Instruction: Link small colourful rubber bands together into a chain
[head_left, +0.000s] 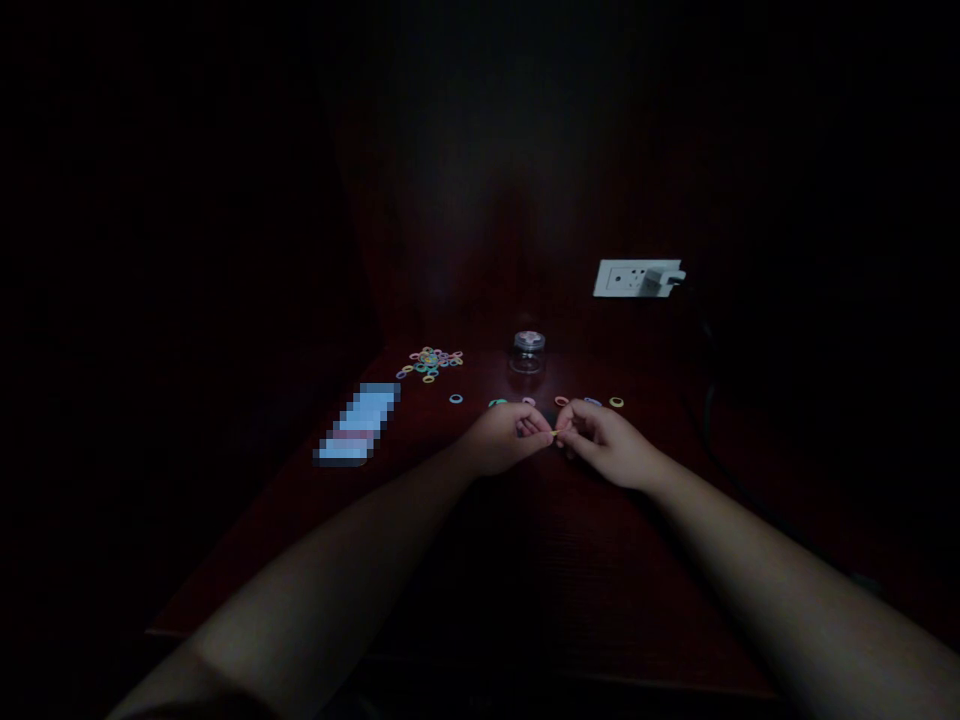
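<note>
Between the fingertips of both hands is a small yellow hair tie, pinched from either side above the table. My left hand closes on its left end with thumb and fingers. From the right, my right hand grips the other end. Just beyond the hands lies a row of coloured hair ties, among them a blue one, a pink one, a red one and a yellow-green one. My left hand partly covers a green hair tie.
A heap of mixed hair ties lies at the back left. Behind the row stands a clear lidded jar. A blurred, lit phone rests at left. A wall socket holds a plug, and a dark cable runs down at right.
</note>
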